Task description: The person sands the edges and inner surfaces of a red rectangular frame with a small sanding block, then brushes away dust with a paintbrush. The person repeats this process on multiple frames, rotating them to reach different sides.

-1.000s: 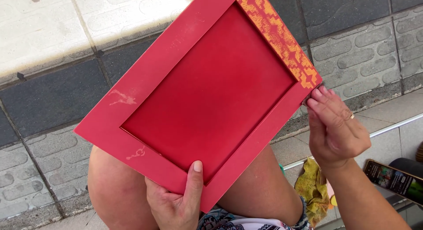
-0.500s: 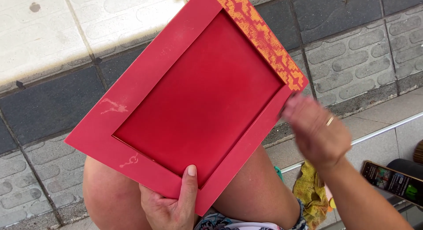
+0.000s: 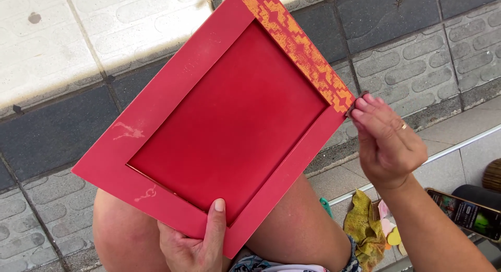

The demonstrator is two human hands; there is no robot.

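Your left hand (image 3: 195,240) grips the bottom edge of the red frame (image 3: 219,121), thumb pressed flat on its front, holding it tilted above your knees. Your right hand (image 3: 389,141) sits at the frame's right corner, fingertips bunched together and pinching something small and dark against the orange patterned band (image 3: 300,50). Below that hand lie a yellow cloth (image 3: 362,227) and a phone (image 3: 464,214).

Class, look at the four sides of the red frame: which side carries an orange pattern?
The upper-right side, the one the right hand pinches at its corner. It has an orange stepped pattern; the other three sides are plain red with small pale scuffs. The left hand holds the bottom side.
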